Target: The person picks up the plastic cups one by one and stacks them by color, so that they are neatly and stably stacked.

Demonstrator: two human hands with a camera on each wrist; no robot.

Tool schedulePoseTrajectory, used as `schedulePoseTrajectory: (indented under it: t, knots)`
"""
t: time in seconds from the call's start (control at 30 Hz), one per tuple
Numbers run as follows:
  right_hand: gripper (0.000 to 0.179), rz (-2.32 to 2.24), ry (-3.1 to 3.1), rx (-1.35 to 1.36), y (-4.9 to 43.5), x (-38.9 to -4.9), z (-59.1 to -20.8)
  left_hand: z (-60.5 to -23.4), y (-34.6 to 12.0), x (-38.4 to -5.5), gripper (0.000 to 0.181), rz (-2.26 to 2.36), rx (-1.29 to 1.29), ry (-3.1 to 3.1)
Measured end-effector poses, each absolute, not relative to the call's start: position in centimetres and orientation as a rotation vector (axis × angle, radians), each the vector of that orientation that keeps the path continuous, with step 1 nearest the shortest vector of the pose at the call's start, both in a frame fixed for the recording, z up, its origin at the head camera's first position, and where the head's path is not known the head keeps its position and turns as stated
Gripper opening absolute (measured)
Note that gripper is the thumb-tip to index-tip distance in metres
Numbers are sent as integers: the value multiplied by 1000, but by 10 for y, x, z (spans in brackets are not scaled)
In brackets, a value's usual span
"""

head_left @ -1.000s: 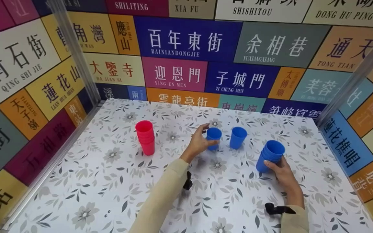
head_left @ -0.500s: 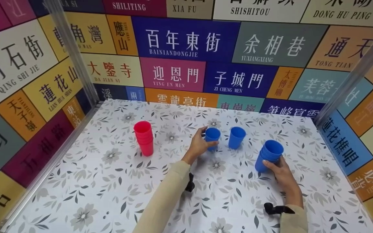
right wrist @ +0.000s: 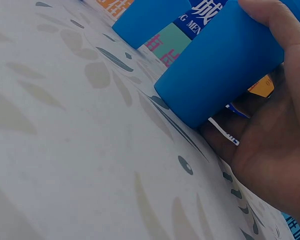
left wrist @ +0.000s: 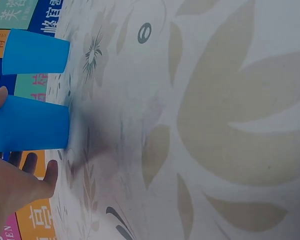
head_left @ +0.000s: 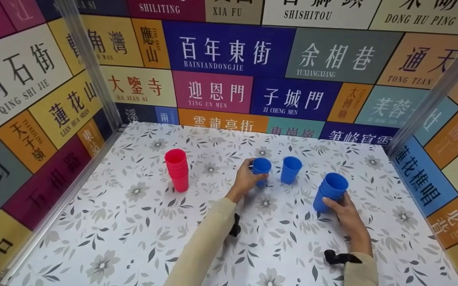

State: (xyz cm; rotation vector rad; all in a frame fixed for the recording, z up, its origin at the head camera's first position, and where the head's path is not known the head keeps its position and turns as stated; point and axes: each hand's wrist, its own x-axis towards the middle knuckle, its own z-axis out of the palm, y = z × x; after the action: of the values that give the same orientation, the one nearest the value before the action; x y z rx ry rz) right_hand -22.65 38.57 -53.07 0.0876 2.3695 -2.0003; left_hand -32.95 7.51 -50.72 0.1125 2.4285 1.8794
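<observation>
My left hand point(head_left: 245, 179) holds a single blue cup point(head_left: 261, 167), thumb across the near side and fingers around the far side. In the left wrist view the thumb touches that cup point(left wrist: 32, 122) near its rim, while some fingers stand off its side. A second blue cup point(head_left: 291, 171) stands upright just to the right, untouched. Farther right, my right hand point(head_left: 348, 216) grips a stack of nested blue cups point(head_left: 324, 196). The right wrist view has the thumb point(right wrist: 275, 20) pressed on the stack's side and its base at the tabletop.
A stack of nested red cups point(head_left: 178, 174) stands upright on the left part of the table. White floral cloth point(head_left: 141, 238) covers the tabletop. Walls of coloured sign panels point(head_left: 229, 47) enclose the back and sides, with clear corner posts point(head_left: 94, 63).
The left hand's fingers have closed in around the single blue cup from a looser reach. The right hand and its stack stay in place; the head view shifted slightly.
</observation>
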Motion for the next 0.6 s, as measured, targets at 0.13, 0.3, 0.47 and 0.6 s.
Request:
schedulePoseTrajectory:
  t: [0.13,0.3,0.47,0.6]
  knots:
    - [89,-2007,2368,84,385,-227,-531,-505,77,-329,67,1871,99,2438]
    - [88,-2006,2361,85,385,-227,-530,-495,80,-327,68,1892,118,2410]
    - [88,-1981,2379,97,385,-227,-529,-483,84,-328,69,1893,184,2418]
    - [86,-1980,2391,90,385,-227,-530,-473,88,-327,69,1930,205,2379]
